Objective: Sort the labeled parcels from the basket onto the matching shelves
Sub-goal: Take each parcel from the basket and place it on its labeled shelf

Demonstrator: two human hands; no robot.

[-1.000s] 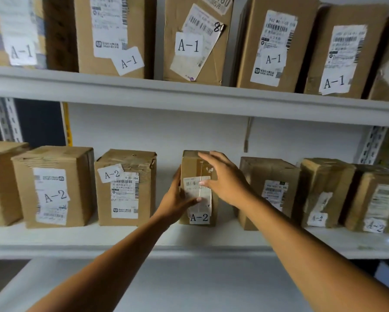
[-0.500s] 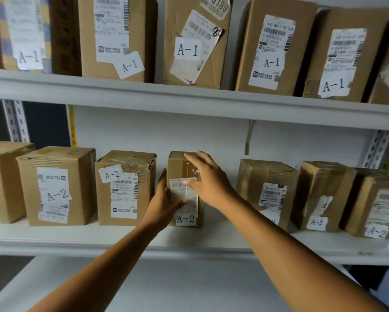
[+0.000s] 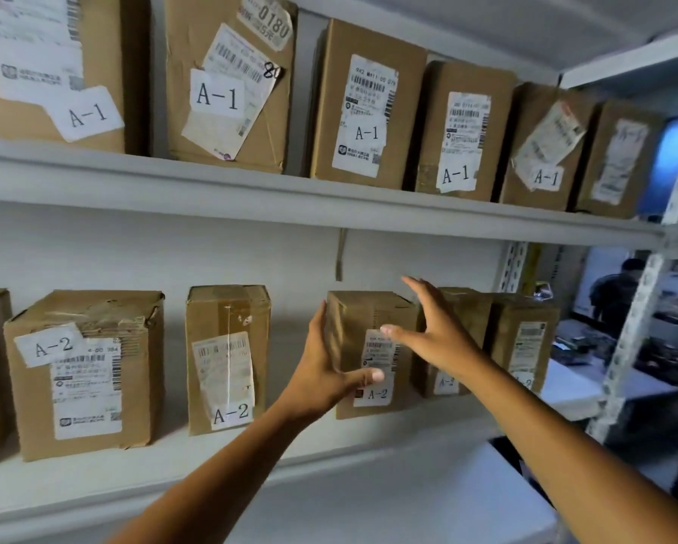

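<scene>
Left hand [image 3: 321, 371] lay spread against the left face of a brown cardboard parcel labelled A-2 [image 3: 372, 353], thumb across its front; right hand [image 3: 435, 331] hovered spread at its upper right corner, gripping nothing. That parcel stood near the front edge of the white lower shelf [image 3: 211, 461], a gap separating it from another taped A-2 parcel [image 3: 227, 359] leftward. A-1 boxes [image 3: 364, 108] lined the upper shelf [image 3: 251, 190].

The left hand [image 3: 321, 371] covers the parcel's [image 3: 372, 347] left edge — its label reads blurred.
</scene>
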